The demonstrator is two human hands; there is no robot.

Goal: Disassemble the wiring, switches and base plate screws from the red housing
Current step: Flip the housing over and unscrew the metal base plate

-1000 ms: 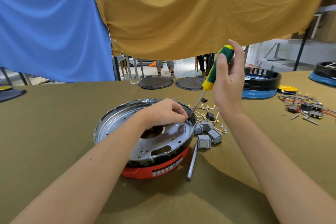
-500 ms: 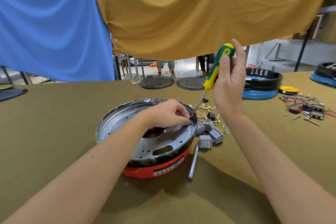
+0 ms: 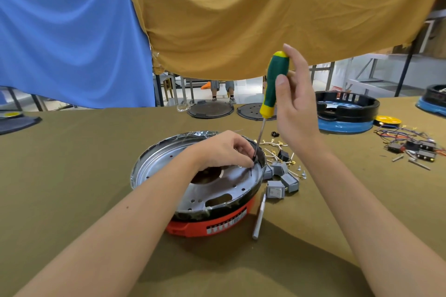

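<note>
While my right hand [image 3: 295, 106] pinches the green-and-yellow screwdriver [image 3: 272, 84], left hand [image 3: 225, 150] fingers curled steadying its tip on the silver base plate [image 3: 231, 182] atop the red housing [image 3: 207, 225] mid-table: I keep the shaft square, press down while turning

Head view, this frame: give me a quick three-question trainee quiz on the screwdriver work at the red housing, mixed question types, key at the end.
1. True or false: the right hand holds the green-and-yellow screwdriver by its handle.
2. Where does the screwdriver tip sit? A) on the loose grey switches; B) at the far right rim of the base plate, by the left hand fingertips; C) on the blue housing.
3. Fill in: the base plate sits on the ____ housing.

Key: 1 true; 2 B; 3 red.
</note>
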